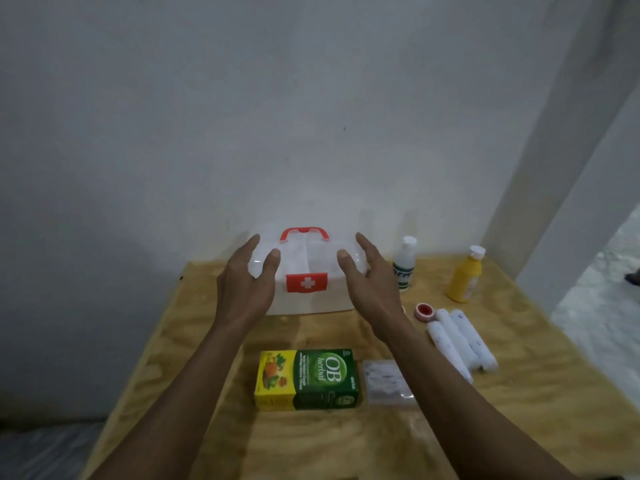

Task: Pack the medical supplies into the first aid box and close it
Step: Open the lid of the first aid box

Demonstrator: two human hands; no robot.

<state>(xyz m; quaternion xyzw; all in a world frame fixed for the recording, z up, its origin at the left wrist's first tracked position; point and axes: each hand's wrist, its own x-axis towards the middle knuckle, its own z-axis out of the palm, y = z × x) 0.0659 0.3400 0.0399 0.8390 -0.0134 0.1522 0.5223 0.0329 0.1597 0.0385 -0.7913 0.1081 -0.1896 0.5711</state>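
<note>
A closed white first aid box point(306, 261) with a red handle and a red latch bearing a white cross stands at the far side of the wooden table point(194, 341). My left hand point(246, 282) hovers at its left end and my right hand point(370, 275) at its right end, both with fingers spread and holding nothing. A green and yellow medicine carton point(306, 379) lies in front. Beside it lies a clear packet point(386, 381). White bandage rolls point(460, 341), a small red tape roll point(425, 311), a white bottle point(404, 263) and a yellow bottle point(465, 275) are on the right.
A white wall rises just behind the table. A white pillar stands at the right, with pale floor beyond it. The table's left edge drops to a dark floor.
</note>
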